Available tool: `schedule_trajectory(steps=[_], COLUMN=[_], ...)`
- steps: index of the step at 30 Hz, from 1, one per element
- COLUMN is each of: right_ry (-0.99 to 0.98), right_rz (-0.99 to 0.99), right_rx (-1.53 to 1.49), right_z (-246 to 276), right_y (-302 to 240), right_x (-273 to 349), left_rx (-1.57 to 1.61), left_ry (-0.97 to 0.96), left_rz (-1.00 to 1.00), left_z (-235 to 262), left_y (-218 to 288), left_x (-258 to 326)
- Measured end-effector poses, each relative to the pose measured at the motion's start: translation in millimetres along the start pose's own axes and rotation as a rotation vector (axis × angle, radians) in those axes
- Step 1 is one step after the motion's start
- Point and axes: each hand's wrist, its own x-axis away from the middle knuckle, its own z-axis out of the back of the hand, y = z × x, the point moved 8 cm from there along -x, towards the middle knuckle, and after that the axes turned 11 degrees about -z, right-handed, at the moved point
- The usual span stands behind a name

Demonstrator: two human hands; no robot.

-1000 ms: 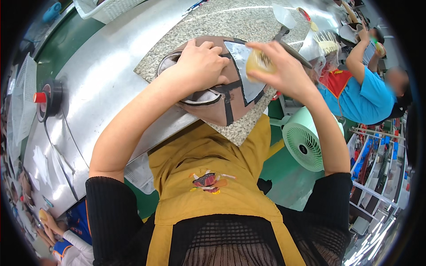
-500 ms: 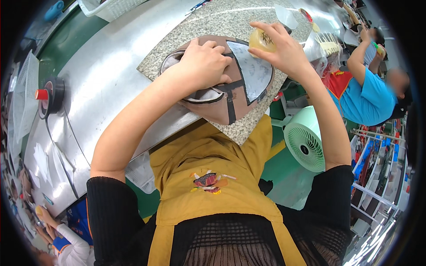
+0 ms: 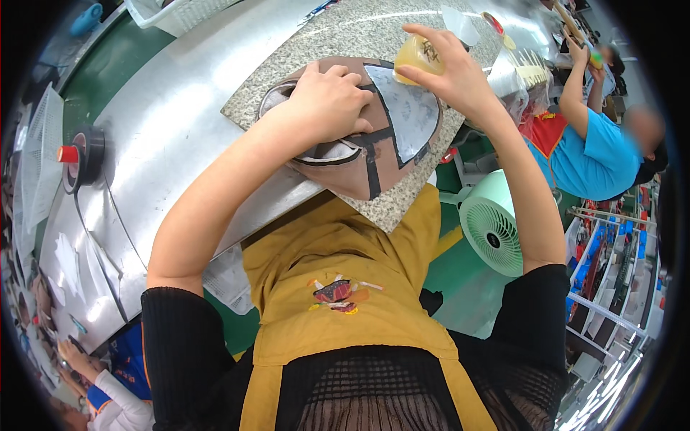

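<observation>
A brown bag piece [image 3: 352, 178] with black strips and a pale grey-white curved panel [image 3: 410, 115] lies on a speckled stone slab [image 3: 251, 93]. My left hand [image 3: 330, 100] rests on its upper left part, fingers spread and slightly bent, pressing on the brown material. An open edge with a light lining shows beside that wrist. In my right hand [image 3: 456, 79], between thumb and fingers, is a small yellow translucent block [image 3: 417, 61] with dark handwritten marks. It sits at the panel's upper edge; whether it touches the panel I cannot tell.
The slab lies on a metal table [image 3: 158, 144]. A black tape roll [image 3: 88, 154] with a red-topped centre stands at left, a white basket [image 3: 176, 14] farther back. A mint-green fan [image 3: 492, 230] stands at right. Other people work nearby, one in a blue shirt [image 3: 596, 154].
My right hand has moved slightly away and left with the yellow block, tilting it. My left hand and the bag piece have hardly moved.
</observation>
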Motion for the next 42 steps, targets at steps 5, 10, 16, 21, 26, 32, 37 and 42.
schedule_trajectory(steps=[5, 10, 16, 21, 26, 32, 37, 42], right_ry=[-0.267, -0.243, 0.016, -0.106, -0.202, 0.032, 0.092, 0.009], right_rz=[-0.113, -0.024, 0.015, -0.008, -0.004, 0.009, -0.053, -0.126], right_rx=[0.027, -0.195, -0.064, -0.024, -0.106, 0.123, 0.174, 0.067], right_z=[-8.9, 0.8, -9.3, -17.5, -8.4, 10.2, 12.5, 8.5], right_y=[12.7, 12.3, -9.7, 2.3, -16.0, 3.8, 13.2, 11.5], right_x=[26.7, 39.8, -1.6, 23.3, 74.4, 63.6, 56.3, 79.9], left_rx=[-0.013, 0.008, -0.007, -0.01, -0.007, -0.01, -0.004, -0.006], left_ry=[-0.009, -0.016, -0.001, -0.026, -0.009, 0.001, 0.016, 0.01], left_rz=[0.003, 0.022, 0.002, 0.005, 0.018, 0.003, 0.005, 0.004], left_z=[-1.4, -1.6, -1.6, -1.0, -1.4, 0.5, -1.9, -2.1], left_y=[0.2, -2.3, -0.6, 0.0, -1.6, 0.3, -1.3, -0.7], left_x=[0.2, 1.9, 0.0, 0.1, 2.5, 0.1, 1.1, 1.0])
